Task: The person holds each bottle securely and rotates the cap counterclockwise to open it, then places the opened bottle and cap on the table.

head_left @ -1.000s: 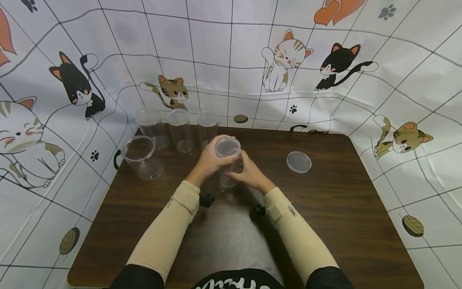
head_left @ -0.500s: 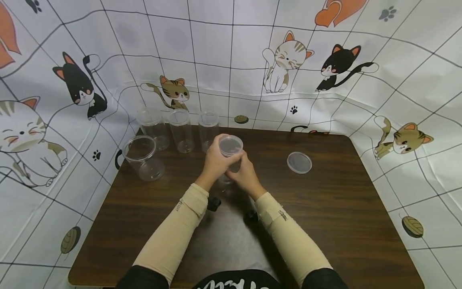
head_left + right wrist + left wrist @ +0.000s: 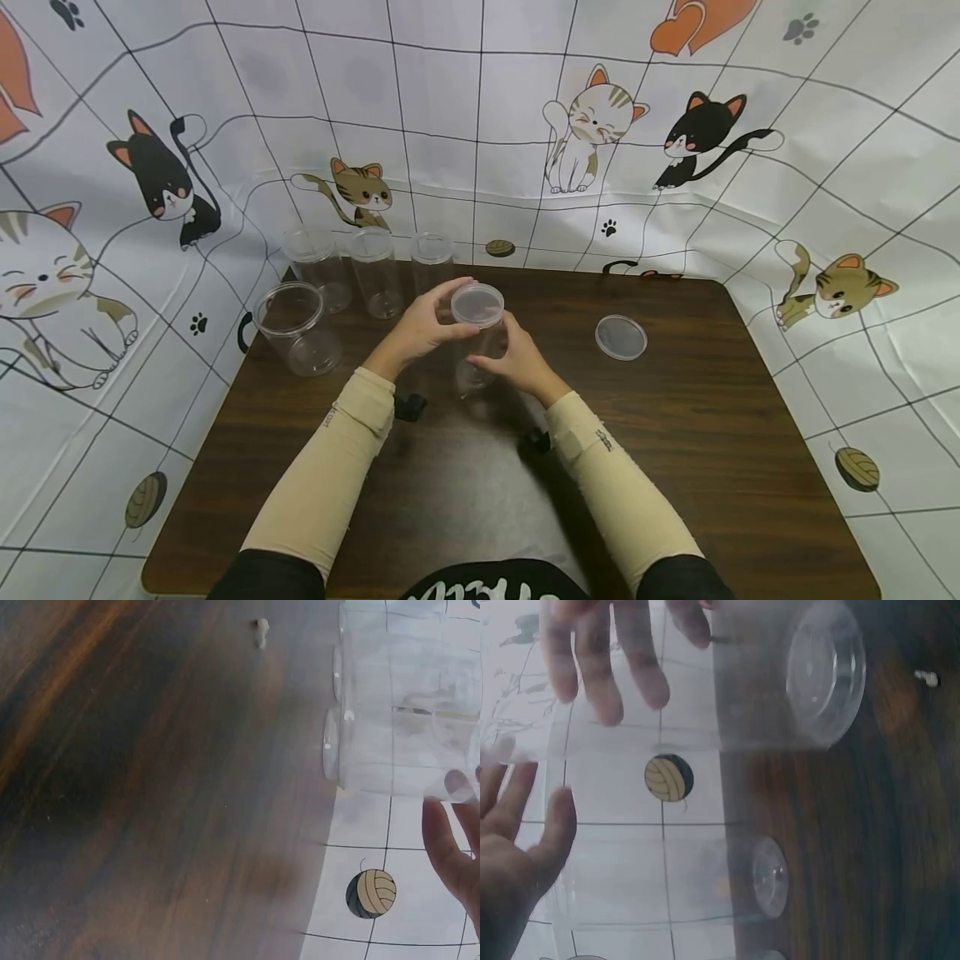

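A tall clear plastic container (image 3: 474, 377) with a round translucent lid (image 3: 477, 304) on its top stands between my hands near the table's middle. My left hand (image 3: 420, 329) holds the lid's rim from the left, fingers behind it and thumb in front, palm away from the wall. My right hand (image 3: 519, 360) grips the container's body from the right, below the lid. Through the clear wall (image 3: 682, 682) in the left wrist view, the right fingers (image 3: 641, 675) show. Only part of the right hand (image 3: 454, 851) is in the right wrist view.
Three tall clear lidded containers (image 3: 377, 279) stand along the back left. A wider clear tub (image 3: 311, 354) with an open top is left of them, nearer me. A loose round lid (image 3: 621, 337) lies flat on the wooden table (image 3: 675, 467) at right. Cat-print sheeting (image 3: 480, 150) surrounds the back and sides.
My left hand has drawn its palm and wrist leftward, away from the container, with its fingers still at the lid. The right forearm swung in and back out. The container has barely shifted.
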The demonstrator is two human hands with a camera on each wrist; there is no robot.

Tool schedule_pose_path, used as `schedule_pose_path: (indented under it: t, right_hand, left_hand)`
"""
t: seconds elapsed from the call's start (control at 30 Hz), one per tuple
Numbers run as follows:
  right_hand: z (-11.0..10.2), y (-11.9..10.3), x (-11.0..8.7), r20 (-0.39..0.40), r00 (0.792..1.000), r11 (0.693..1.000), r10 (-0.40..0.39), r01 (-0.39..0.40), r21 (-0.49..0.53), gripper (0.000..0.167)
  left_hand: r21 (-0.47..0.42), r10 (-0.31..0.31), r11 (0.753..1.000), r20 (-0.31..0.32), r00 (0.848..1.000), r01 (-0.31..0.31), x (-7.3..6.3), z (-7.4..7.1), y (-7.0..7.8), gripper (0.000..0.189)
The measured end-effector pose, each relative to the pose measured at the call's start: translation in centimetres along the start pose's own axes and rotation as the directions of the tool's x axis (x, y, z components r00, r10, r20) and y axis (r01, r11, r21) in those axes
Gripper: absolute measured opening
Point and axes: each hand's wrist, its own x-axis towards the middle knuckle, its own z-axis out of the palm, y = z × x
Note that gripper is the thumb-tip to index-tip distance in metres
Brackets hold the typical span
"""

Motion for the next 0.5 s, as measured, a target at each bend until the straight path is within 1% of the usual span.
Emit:
schedule_pose_path:
  t: [0.1, 0.2, 0.33, 0.5]
  right_hand:
    - [0.0, 0.2, 0.0, 0.016, 1.0, 1.0, 0.0, 0.0, -0.01, 0.087]
    - [0.1, 0.2, 0.0, -0.001, 1.0, 1.0, -0.011, 0.011, -0.015, 0.087]
    - [0.6, 0.3, 0.0, -0.058, 0.998, 1.0, -0.017, 0.015, -0.024, 0.088]
    - [1.5, 0.4, 0.0, -0.138, 0.99, 0.999, 0.022, -0.029, -0.044, 0.09]
  left_hand:
    - [0.004, -0.009, 1.0, 0.021, 1.0, 0.009, 0.0, -0.2, 0.0, 0.077]
    - [0.009, -0.004, 1.0, -0.001, 1.0, 0.004, 0.0, 0.1, -0.1, 0.075]
    - [-0.001, -0.001, 1.0, -0.078, 0.997, 0.001, 0.1, 1.1, -0.2, 0.075]
    - [-0.017, -0.016, 1.0, -0.192, 0.981, 0.013, 0.2, 2.7, -0.4, 0.078]
